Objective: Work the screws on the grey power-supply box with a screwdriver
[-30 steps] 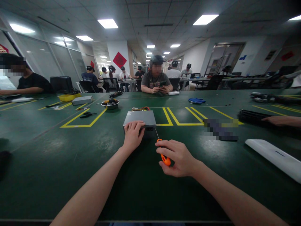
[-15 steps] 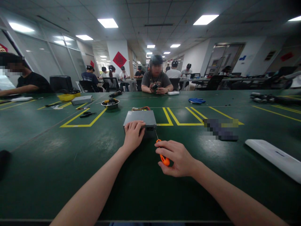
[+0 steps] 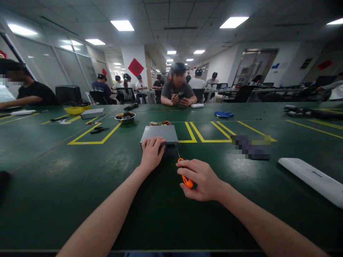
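Note:
A grey metal computer power supply [image 3: 160, 132] lies on the green table in front of me, with coloured cables [image 3: 162, 123] bunched behind it and a black socket on its near face. My left hand [image 3: 152, 151] grips its near left edge, fingers over the top and thumb down at the front. In my right hand [image 3: 199, 178] is a screwdriver with an orange handle [image 3: 188, 181], held between thumb and fingers. Its thin shaft [image 3: 178, 152] points up to the power supply's near right corner. Whether the tip sits in a screw is too small to tell.
A metal bowl of tools [image 3: 125, 117] stands back left, near a yellow bin [image 3: 77, 109] and a grey box [image 3: 93, 114]. Blue gloves [image 3: 223, 114] and a long white case [image 3: 312, 180] lie to the right. Across the table a person [image 3: 179, 89] handles a dark part.
My hands, the power supply and the screwdriver look nearly the same. The view has shifted very slightly. The person opposite has turned the dark part in their hands.

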